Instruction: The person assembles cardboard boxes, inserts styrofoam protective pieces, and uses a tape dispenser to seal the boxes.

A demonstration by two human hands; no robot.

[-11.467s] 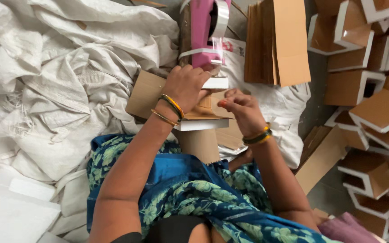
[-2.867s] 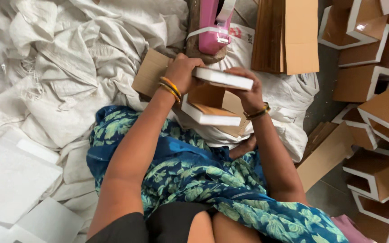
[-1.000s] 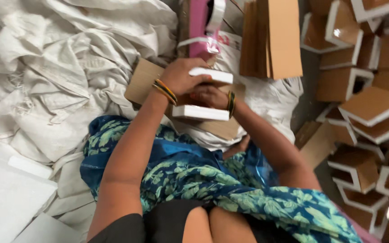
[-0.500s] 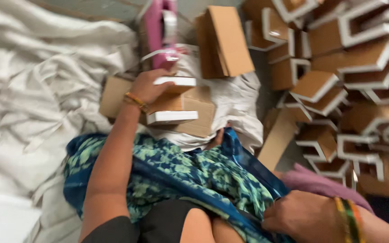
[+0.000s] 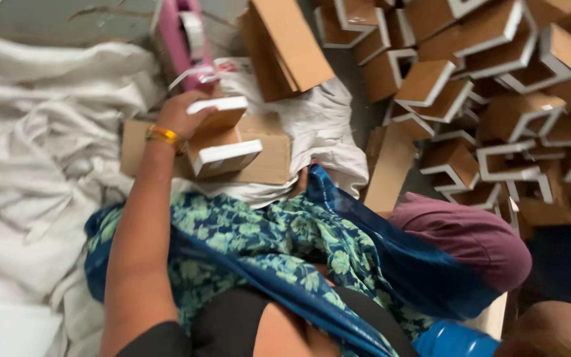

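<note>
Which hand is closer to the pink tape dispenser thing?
The left. The left hand grips a folded cardboard box just below the pink tape dispenser. The right hand is not in view; that arm reaches off toward the bottom right, far from it.

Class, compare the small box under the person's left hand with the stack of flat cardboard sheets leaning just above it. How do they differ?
The small box is folded into shape with white edges; the flat cardboard sheets are unfolded and plain brown. The box sits on a cardboard panel with the left hand on it; the sheets lean untouched. Both are brown cardboard.
</note>
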